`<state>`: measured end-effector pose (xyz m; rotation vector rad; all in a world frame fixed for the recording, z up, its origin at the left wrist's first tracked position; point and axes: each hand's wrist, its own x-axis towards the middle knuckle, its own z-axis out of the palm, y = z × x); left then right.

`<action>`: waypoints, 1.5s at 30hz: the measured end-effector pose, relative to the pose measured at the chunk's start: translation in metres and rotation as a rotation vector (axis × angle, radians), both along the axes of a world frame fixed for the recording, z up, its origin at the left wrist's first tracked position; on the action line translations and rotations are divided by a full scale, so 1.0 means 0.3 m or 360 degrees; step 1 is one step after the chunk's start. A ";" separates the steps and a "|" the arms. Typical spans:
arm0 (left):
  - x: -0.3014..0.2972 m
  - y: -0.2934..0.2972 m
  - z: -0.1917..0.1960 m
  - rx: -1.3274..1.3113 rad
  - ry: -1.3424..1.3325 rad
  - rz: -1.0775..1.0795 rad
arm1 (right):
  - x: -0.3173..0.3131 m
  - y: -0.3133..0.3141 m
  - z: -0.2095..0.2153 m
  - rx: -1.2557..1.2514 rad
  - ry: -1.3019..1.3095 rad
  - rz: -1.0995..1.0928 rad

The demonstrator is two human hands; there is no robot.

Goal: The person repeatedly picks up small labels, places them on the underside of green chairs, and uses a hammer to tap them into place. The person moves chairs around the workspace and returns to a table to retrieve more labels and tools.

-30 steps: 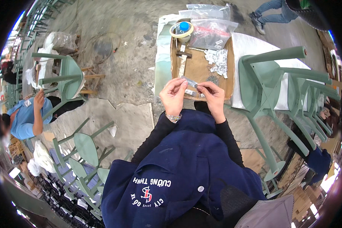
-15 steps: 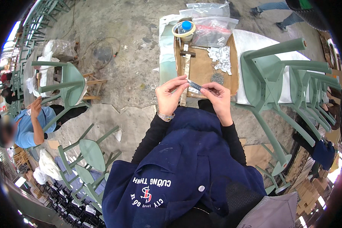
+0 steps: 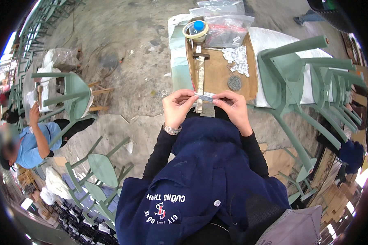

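Note:
A small dark grey strip with pale lettering, a label or plate (image 3: 206,98), is stretched level between my two hands. My left hand (image 3: 176,107) pinches its left end between thumb and fingertips. The other end is gripped the same way by my right hand (image 3: 235,109). Just beyond them lies a shallow cardboard tray (image 3: 216,77). On its left side rests a hammer (image 3: 200,73), its handle pointing back toward me. A round grey scouring pad (image 3: 234,83) and a heap of small white pieces (image 3: 237,58) lie in the tray.
A roll of tape (image 3: 186,32), a blue-capped bottle (image 3: 198,26) and clear zip bags (image 3: 227,32) sit at the tray's far end. Upturned green chairs (image 3: 283,77) line the right. At left, a co-worker (image 3: 45,139) sits by another chair (image 3: 77,93).
The strip has gone from slanting to nearly level, and my hands have dropped slightly toward me. The whole view has shifted a little. At top right, a walking person has mostly left the picture.

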<state>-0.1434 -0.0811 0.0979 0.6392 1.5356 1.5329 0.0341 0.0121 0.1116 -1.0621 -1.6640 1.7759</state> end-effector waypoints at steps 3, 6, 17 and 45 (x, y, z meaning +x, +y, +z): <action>-0.015 0.001 0.020 0.0026 0.0351 -0.0111 | -0.012 0.003 -0.010 -0.0052 -0.0035 -0.0020; -0.054 -0.004 0.005 0.0268 0.1404 -0.0360 | -0.048 0.002 -0.039 -0.0209 -0.0048 -0.0129; -0.128 0.031 -0.049 0.0131 0.1478 -0.0142 | -0.210 0.020 -0.324 0.0283 -0.0889 -0.0172; 1.450 0.849 -0.374 0.0554 0.1129 -0.0994 | 1.435 0.109 -0.010 0.0046 -0.0691 -0.1883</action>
